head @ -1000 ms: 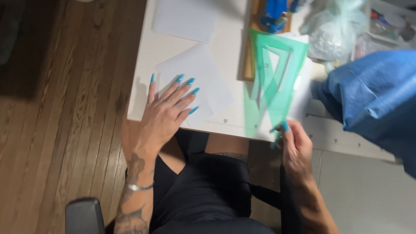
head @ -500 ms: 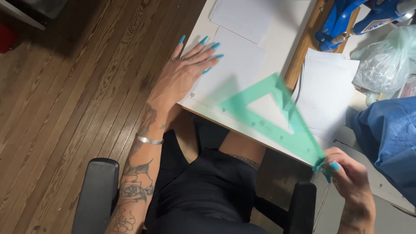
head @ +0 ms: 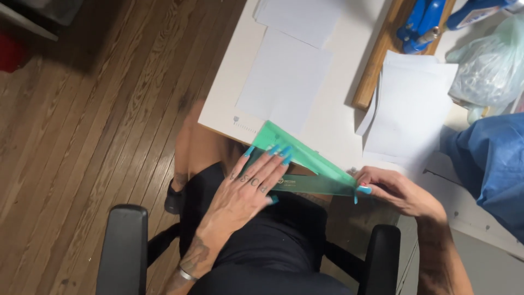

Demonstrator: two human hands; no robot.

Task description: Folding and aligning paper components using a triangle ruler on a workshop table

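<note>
A green see-through set square [head: 305, 158] juts off the near edge of the white table [head: 333, 117], above my lap. My right hand [head: 396, 191] pinches its right corner between thumb and fingers. My left hand [head: 248, 191], with long turquoise nails, lies flat with its fingertips on the set square's left part. A white sheet of paper [head: 286, 82] lies on the table just beyond the set square.
More white sheets [head: 409, 112] lie to the right, beside a wooden board [head: 376, 65] with blue tools [head: 423, 22]. A clear plastic bag [head: 488, 68] and blue cloth [head: 494, 164] sit at the right. Black chair armrests [head: 123, 246] flank me; wooden floor lies left.
The set square has come down toward the table's near edge and my lap. My left hand left the sheet on the table and now rests on the set square.
</note>
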